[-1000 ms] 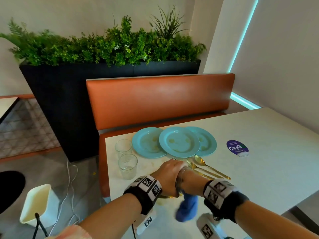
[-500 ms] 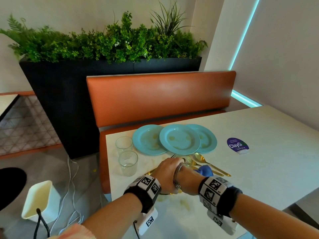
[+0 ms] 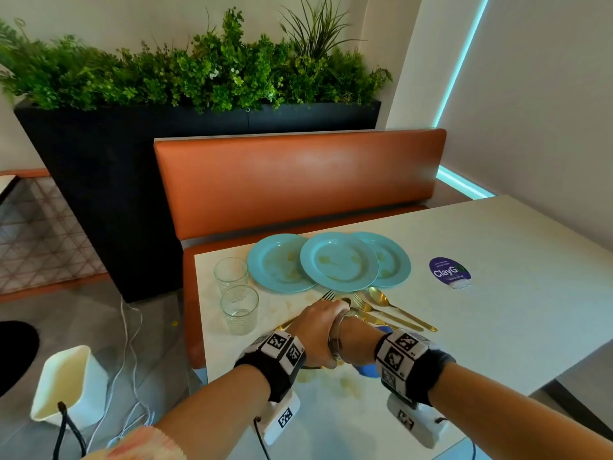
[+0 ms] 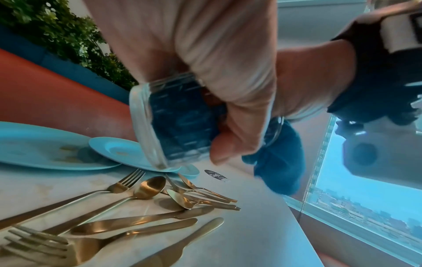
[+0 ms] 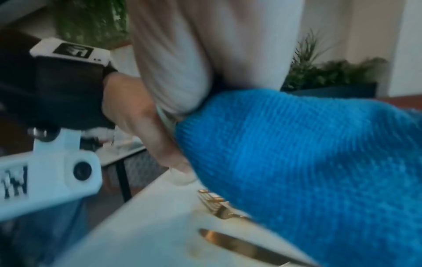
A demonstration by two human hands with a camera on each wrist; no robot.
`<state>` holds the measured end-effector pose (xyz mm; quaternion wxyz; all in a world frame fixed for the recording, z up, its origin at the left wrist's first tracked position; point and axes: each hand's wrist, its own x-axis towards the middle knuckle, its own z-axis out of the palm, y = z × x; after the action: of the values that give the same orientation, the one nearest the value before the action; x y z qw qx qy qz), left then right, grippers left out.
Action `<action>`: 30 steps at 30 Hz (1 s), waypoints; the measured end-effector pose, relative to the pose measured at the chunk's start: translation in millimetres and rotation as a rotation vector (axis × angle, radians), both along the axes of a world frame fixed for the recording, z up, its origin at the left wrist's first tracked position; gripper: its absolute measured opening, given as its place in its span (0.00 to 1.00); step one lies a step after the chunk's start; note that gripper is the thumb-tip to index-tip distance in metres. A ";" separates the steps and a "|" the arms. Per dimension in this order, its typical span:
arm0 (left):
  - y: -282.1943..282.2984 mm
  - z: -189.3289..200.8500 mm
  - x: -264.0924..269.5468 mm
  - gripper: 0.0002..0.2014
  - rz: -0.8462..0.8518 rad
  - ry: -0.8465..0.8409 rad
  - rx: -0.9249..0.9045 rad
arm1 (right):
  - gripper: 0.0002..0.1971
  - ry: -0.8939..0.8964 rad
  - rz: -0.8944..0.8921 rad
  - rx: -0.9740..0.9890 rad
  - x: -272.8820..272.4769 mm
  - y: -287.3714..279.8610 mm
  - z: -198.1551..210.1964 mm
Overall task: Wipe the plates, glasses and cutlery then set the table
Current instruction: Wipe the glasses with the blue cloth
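My left hand [image 3: 315, 330] grips a clear ribbed glass [image 4: 173, 124] tipped on its side, just above the table. My right hand [image 3: 356, 341] is pushed into the glass's mouth with a blue cloth [image 4: 282, 162]. The cloth fills the inside and its loose end hangs out below the wrist. The fingers inside are hidden. Three teal plates [image 3: 338, 260] with yellowish smears overlap at the table's far edge. Two more glasses [image 3: 238, 308] stand upright to their left. Gold cutlery [image 4: 141, 191], forks, spoons and knives, lies scattered under and beyond my hands.
The pale table [image 3: 497, 327] carries a purple round sticker [image 3: 449, 272] right of the plates, and yellowish smears near its front edge. An orange bench [image 3: 298, 180] and a dark planter [image 3: 116, 180] stand behind. A white bin [image 3: 66, 383] and cables sit on the floor at left.
The hands stay locked together on the glass. The cloth's loose end hung below them, swung up to the far side half a second ago, and now hangs below the right wrist again.
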<state>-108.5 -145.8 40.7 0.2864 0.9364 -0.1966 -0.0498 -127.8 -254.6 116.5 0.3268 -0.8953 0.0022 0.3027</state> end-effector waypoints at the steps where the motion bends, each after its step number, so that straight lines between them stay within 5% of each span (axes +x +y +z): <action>1: -0.4 1.0 -1.0 0.38 0.018 -0.037 -0.005 | 0.15 0.005 0.026 0.031 2.9 -1.6 -6.8; 5: -6.8 -2.0 -3.7 0.28 0.082 -0.294 -0.133 | 0.11 0.044 -0.004 0.255 19.3 -8.0 -14.3; 9: -1.3 3.5 -0.8 0.34 0.059 -0.088 -0.073 | 0.15 -0.145 0.352 -0.206 18.2 -2.2 0.9; 12: 5.1 -1.6 -3.3 0.41 0.052 -0.062 -0.063 | 0.15 -0.218 0.503 -0.358 11.3 4.7 -1.9; 14: 7.6 -4.7 -7.8 0.38 0.050 -0.140 -0.081 | 0.13 -0.186 0.394 -0.197 11.8 4.7 -9.5; 17: 7.8 -8.6 -13.1 0.23 0.123 -0.334 -0.117 | 0.16 0.096 0.006 0.351 17.7 7.5 -16.3; 19: 9.1 -9.5 -12.4 0.18 0.189 -0.383 -0.106 | 0.17 0.142 -0.081 0.467 24.5 8.4 -21.0; 22: 12.9 -3.3 -12.0 0.25 0.139 -0.284 -0.078 | 0.12 0.026 0.103 0.202 24.0 9.7 -14.7; 25: 16.0 0.3 -14.8 0.39 0.081 -0.107 -0.051 | 0.21 0.009 0.724 -0.651 4.0 28.5 -1.9; 26: 15.5 -0.7 -15.7 0.40 0.087 -0.105 -0.049 | 0.22 -0.021 0.960 -0.834 -0.7 32.5 0.7; 27: 14.2 -2.3 -17.7 0.40 0.106 -0.112 -0.055 | 0.22 -0.039 0.997 -0.844 0.7 32.3 -1.7; 30: 10.4 -3.5 -24.8 0.33 0.177 -0.213 -0.114 | 0.19 -0.066 0.316 -0.144 19.0 14.9 -9.9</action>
<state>-133.3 -135.5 37.1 0.3200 0.9323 -0.1448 0.0866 -108.8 -239.7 106.6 0.2102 -0.9149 -0.1276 0.3200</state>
